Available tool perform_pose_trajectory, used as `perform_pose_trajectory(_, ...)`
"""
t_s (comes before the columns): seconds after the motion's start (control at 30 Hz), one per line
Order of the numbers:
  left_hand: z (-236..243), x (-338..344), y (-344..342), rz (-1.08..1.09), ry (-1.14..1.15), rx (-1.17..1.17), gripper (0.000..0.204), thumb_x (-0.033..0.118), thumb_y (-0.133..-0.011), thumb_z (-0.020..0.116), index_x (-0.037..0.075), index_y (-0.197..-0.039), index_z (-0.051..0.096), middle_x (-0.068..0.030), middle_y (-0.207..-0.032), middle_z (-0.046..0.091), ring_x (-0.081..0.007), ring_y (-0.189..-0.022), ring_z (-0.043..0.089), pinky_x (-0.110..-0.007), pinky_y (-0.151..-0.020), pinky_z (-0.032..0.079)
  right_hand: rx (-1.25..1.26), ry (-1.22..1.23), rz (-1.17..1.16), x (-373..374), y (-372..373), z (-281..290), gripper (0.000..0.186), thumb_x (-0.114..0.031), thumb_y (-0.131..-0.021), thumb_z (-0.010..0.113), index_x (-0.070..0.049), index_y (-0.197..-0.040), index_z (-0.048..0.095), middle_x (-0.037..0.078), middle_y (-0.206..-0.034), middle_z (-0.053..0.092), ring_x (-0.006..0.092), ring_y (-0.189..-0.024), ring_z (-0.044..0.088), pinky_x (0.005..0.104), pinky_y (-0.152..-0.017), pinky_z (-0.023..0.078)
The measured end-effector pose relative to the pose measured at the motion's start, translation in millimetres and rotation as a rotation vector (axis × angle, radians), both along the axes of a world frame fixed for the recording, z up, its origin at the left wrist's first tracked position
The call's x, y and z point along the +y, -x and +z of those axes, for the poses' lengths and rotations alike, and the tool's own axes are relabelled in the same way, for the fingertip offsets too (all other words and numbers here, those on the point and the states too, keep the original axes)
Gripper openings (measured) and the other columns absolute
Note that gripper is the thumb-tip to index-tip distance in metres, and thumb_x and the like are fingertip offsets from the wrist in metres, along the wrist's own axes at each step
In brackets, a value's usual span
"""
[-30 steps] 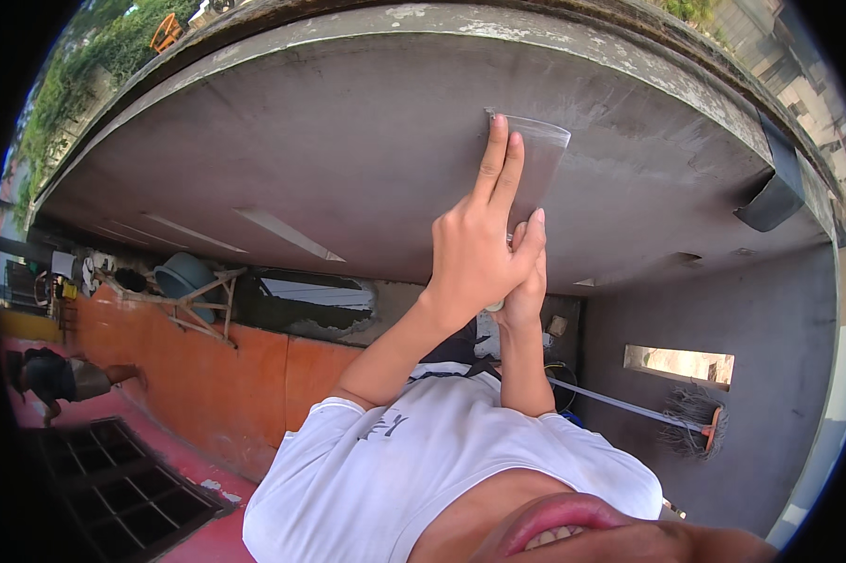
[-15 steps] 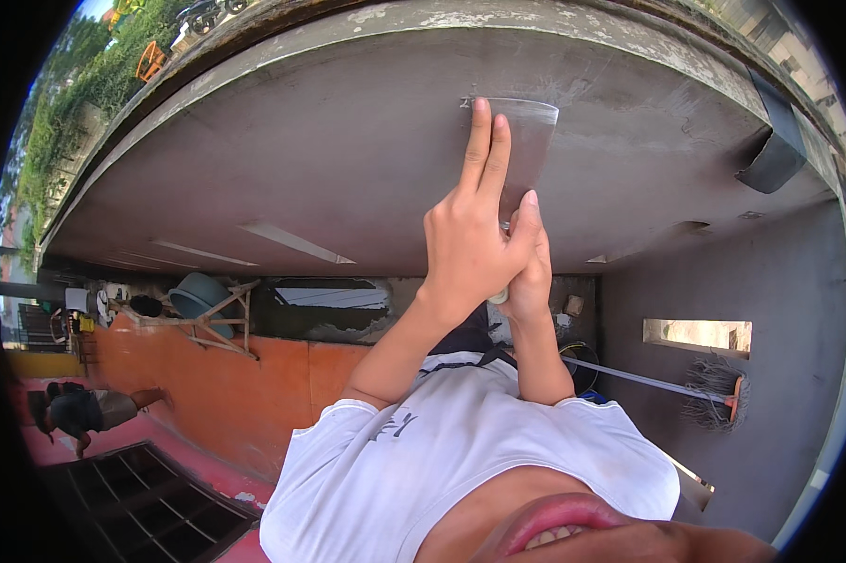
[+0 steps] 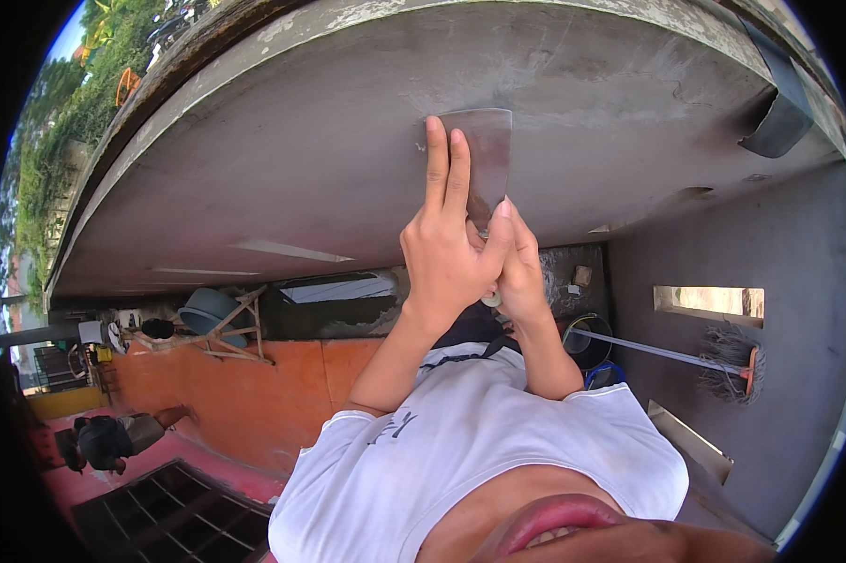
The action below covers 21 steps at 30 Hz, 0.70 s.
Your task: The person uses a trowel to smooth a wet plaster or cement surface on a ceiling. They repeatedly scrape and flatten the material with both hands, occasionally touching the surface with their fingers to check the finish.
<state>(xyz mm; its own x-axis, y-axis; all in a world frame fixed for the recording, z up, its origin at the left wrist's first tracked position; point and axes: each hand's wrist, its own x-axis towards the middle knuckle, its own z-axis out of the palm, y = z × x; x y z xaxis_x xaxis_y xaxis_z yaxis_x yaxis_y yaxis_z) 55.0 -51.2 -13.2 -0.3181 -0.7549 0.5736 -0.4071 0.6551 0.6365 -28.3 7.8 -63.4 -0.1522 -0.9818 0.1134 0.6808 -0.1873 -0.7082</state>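
A wide putty knife (image 3: 487,159) with a flared metal blade lies against the grey plastered wall (image 3: 320,159). My right hand (image 3: 524,277) is closed round its handle, with the thumb at the base of the blade. My left hand (image 3: 446,249) overlaps the right one at the handle. Its index and middle fingers stretch along the left side of the blade and press there, while the thumb crosses toward the handle. Most of the handle is hidden by both hands; a pale end shows below them.
To the right, a mop (image 3: 732,361) leans near a slotted side wall. A black bucket (image 3: 587,342) stands beside my right arm. At left are a wooden stand (image 3: 244,324), a grey-blue basin (image 3: 207,310) and another person (image 3: 113,439). A dark flap (image 3: 779,122) hangs at upper right.
Both hands and the putty knife have moved left along the wall, and the blade now stands more upright. The view has shifted slightly. The grip looks the same.
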Motion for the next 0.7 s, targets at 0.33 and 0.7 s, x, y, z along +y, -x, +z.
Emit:
perform_pose_trajectory(0.33, 19, 3, 0, 0.046, -0.069, -0.064, 0.075, 0.017, -0.087, 0.061, 0.005, -0.155, 0.034, -0.0205, -0.164, 0.023, -0.0356, -0.126, 0.059, -0.033, -0.075, 0.056, -0.066, 0.081, 0.080, -5, 0, 7, 0.037, -0.021, -0.111, 0.039, -0.007, -0.145, 0.042, -0.001, -0.081, 0.052, 0.0018, -0.053, 0.039, 0.0180, -0.043, 0.034)
perform_pose_trajectory(0.7, 22, -5, 1, 0.012, 0.029, -0.027, 0.072, 0.014, -0.083, 0.063, 0.004, -0.151, 0.044, -0.0214, -0.158, 0.037, -0.0256, -0.071, 0.072, -0.031, -0.058, 0.055, -0.104, 0.109, 0.055, -5, -5, 1, 0.048, -0.022, -0.111, 0.039, -0.011, -0.156, 0.030, 0.001, -0.085, 0.054, 0.0029, -0.053, 0.040, 0.0181, -0.043, 0.034)
